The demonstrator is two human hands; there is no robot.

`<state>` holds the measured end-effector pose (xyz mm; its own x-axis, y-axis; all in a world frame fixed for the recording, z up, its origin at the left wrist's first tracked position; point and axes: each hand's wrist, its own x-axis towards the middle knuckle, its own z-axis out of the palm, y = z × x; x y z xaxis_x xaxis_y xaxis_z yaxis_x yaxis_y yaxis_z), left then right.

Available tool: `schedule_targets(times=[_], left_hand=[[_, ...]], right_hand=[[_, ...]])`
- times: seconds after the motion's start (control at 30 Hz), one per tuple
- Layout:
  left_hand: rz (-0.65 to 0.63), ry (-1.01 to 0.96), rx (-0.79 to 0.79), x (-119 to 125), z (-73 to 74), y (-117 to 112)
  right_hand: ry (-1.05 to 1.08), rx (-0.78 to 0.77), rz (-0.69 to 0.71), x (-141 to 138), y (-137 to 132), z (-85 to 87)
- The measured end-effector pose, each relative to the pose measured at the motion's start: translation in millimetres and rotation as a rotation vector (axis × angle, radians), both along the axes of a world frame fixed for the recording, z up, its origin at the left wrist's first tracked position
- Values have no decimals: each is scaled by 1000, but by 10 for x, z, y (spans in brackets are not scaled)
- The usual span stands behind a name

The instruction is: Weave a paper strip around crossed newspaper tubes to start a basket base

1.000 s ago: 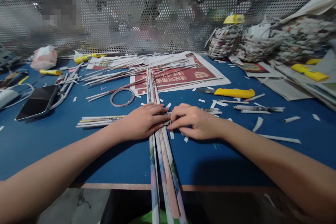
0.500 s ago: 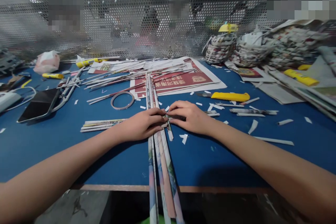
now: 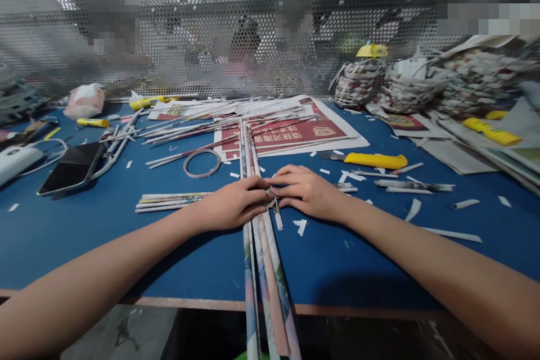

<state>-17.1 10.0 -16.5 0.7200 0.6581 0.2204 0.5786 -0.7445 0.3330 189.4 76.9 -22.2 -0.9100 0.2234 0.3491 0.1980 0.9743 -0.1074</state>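
Long rolled-paper tubes (image 3: 262,259) run lengthwise toward me, their near ends past the table edge. Across them lies another bundle of paper tubes (image 3: 164,202), showing to the left of my wrist. My left hand (image 3: 232,202) lies over the crossing, fingers curled down on the tubes. My right hand (image 3: 307,194) meets it from the right, its fingers bent and closed at the same spot around a thin paper tube, whose short folded end (image 3: 278,217) sticks out below. The fingertips of both hands nearly touch and hide the exact grip.
A yellow utility knife (image 3: 373,160) lies right of my hands among paper scraps. Left are a tape ring (image 3: 201,163) and a phone (image 3: 72,166). More paper tubes lie on a red printed sheet (image 3: 291,134). Woven paper baskets (image 3: 358,84) stand before the perforated metal screen (image 3: 202,39).
The whole view has shifted slightly to the right. Both hands stay at the crossing, with only small finger movements; the fingertips have come a little closer together.
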Motion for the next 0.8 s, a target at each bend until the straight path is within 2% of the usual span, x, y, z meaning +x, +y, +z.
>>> schedule_targets(times=[0.2, 0.37, 0.57, 0.8], left_hand=[[11, -9, 45, 41, -3, -10], [23, -29, 100, 68, -34, -18], [44, 36, 113, 86, -23, -34], [62, 60, 151, 85, -43, -27]], right_hand=[[-36, 56, -25, -4, -30, -12], [-93, -11, -76, -21, -73, 29], [-119, -142, -200, -42, -134, 55], [-98, -141, -294, -88, -222, 74]])
